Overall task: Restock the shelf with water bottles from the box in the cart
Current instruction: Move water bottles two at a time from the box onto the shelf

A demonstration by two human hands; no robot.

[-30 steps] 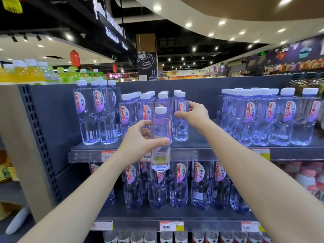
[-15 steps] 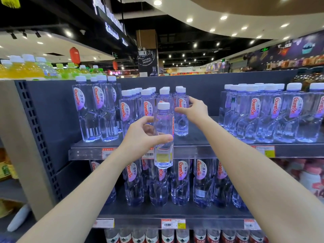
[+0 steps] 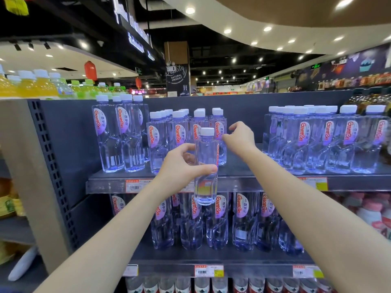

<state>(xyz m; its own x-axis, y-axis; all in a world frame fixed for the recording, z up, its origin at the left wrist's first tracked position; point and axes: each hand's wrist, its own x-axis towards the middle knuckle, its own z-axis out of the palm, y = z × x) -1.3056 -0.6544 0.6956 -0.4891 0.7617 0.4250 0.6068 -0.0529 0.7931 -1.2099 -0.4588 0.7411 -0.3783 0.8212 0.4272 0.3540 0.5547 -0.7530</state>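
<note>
The grey shelf (image 3: pixel 239 182) in front of you has rows of Ganten water bottles (image 3: pixel 179 136) standing on it. Your left hand (image 3: pixel 179 166) wraps its fingers and thumb round one water bottle (image 3: pixel 206 149), held upright just in front of the shelf edge. Your right hand (image 3: pixel 240 137) is loose and holds nothing, its fingertips just beside those rows.

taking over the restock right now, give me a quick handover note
Left hand grips a small water bottle, upright, in front of the top shelf edge, not yet set down.
Right hand is at the front right bottle among the small bottles on that shelf; contact is unclear.
Done: several rows stand there.
Left: set the held bottle down, probably in the open space right of those rows, then fetch more. Box and cart are out of view.
</note>
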